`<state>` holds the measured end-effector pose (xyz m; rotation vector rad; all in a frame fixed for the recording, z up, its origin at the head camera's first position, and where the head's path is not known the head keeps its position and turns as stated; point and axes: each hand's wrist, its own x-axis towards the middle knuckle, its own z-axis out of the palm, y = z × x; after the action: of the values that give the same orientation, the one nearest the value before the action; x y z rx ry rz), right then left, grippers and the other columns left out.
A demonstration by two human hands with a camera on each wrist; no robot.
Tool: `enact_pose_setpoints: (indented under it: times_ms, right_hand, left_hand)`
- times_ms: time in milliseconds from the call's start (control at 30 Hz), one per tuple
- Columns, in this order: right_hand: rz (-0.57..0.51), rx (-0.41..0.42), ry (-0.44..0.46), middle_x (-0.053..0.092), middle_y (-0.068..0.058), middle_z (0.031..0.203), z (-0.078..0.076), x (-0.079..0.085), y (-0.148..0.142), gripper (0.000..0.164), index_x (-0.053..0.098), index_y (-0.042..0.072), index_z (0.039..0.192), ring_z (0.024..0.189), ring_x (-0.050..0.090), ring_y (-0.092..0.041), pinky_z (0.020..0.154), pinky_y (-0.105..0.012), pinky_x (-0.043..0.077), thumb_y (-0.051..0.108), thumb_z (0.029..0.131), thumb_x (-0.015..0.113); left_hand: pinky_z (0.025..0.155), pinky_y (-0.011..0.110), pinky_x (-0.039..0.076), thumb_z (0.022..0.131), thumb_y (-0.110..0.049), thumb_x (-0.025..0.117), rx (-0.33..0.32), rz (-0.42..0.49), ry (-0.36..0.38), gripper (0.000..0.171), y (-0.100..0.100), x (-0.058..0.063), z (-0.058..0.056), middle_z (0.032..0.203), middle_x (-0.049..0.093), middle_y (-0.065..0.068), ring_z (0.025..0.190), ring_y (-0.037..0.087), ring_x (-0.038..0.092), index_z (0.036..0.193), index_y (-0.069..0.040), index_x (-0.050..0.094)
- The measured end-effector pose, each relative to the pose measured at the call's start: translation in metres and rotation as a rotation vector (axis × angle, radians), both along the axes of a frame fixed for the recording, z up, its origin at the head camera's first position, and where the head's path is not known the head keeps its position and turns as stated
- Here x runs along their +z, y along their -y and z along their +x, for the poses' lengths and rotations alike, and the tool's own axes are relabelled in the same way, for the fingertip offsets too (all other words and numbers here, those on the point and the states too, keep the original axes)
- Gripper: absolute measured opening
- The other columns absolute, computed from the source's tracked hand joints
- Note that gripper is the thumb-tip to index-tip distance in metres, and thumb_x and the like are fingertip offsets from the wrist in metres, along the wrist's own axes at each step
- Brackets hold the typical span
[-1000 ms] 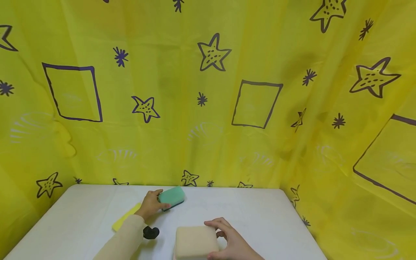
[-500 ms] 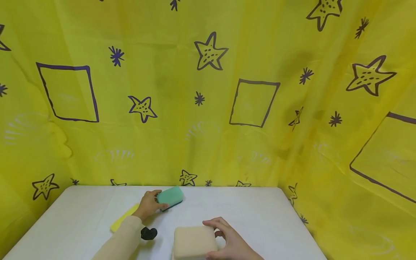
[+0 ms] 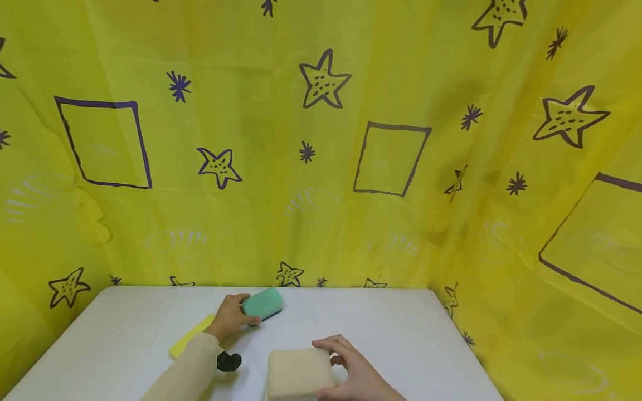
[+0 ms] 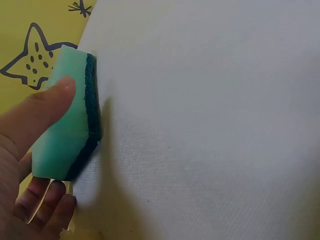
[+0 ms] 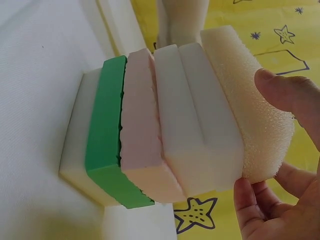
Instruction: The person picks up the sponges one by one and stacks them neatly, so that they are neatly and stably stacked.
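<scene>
My left hand point(image 3: 232, 317) holds a mint-green scouring sponge point(image 3: 263, 304) near the table's back edge, thumb on the near side and fingers on the far side. In the left wrist view, the sponge point(image 4: 57, 142) has a dark green scouring layer point(image 4: 92, 100) facing the table. At the front, my right hand point(image 3: 353, 376) grips the cream sponge point(image 3: 301, 370) topping a stack. The right wrist view shows that porous sponge point(image 5: 255, 120) between thumb and fingers. Under it come white sponges point(image 5: 182, 110), a pink one point(image 5: 141, 115), a green one point(image 5: 106, 120) and a whitish block point(image 5: 82, 145).
A flat yellow piece point(image 3: 189, 337) lies on the white table point(image 3: 381, 323), partly behind the left sleeve point(image 3: 186, 367). A small black rounded thing point(image 3: 229, 362) shows beside the left wrist. A yellow curtain point(image 3: 261, 223) with drawn stars encloses the table's back and sides.
The head view has shifted slightly, moving everything a little left in the picture. Both hands keep their places on their sponges.
</scene>
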<state>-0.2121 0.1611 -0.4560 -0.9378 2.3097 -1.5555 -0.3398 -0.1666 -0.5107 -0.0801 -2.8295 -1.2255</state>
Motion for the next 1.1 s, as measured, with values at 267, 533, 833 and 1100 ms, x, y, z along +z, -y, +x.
enact_pose_setpoints:
  times_ms: [267,533,833,1100]
  right_hand:
    - [-0.010,0.015,-0.060,0.049,-0.013,0.131,-0.002,-0.002,0.001,0.071,0.052,0.015,0.140,0.111,0.048,-0.004,0.092,-0.025,0.047,0.018,0.078,0.085]
    - [-0.004,0.012,-0.041,0.048,-0.013,0.131,-0.002,-0.002,0.001,0.070,0.052,0.014,0.140,0.110,0.049,-0.004,0.092,-0.025,0.048,0.019,0.078,0.085]
    - [-0.025,0.010,-0.015,0.048,-0.014,0.132,-0.001,-0.002,0.000,0.070,0.052,0.015,0.140,0.110,0.050,-0.005,0.092,-0.025,0.048,0.019,0.078,0.085]
    - [-0.056,0.037,-0.090,0.050,-0.016,0.130,-0.002,-0.005,-0.001,0.070,0.052,0.010,0.139,0.110,0.049,-0.004,0.091,-0.025,0.049,0.015,0.078,0.085]
  left_hand:
    - [0.092,0.052,0.046,0.071,-0.022,0.089,0.009,0.008,-0.021,0.079,0.001,-0.001,0.001,0.116,0.052,0.026,0.100,0.032,0.054,0.133,0.008,0.052]
    - [0.087,0.050,0.048,0.070,-0.023,0.090,0.020,0.030,-0.048,0.076,0.001,-0.002,0.003,0.114,0.055,0.023,0.099,0.032,0.055,0.131,0.007,0.055]
    - [0.087,0.047,0.052,0.071,-0.020,0.089,0.022,0.088,-0.057,0.075,-0.002,0.002,0.008,0.122,0.053,0.027,0.105,0.036,0.060,0.132,0.006,0.055]
    - [0.085,0.046,0.053,0.070,-0.020,0.089,0.029,0.128,-0.054,0.075,-0.003,0.002,0.011,0.125,0.054,0.026,0.106,0.036,0.061,0.133,0.004,0.056]
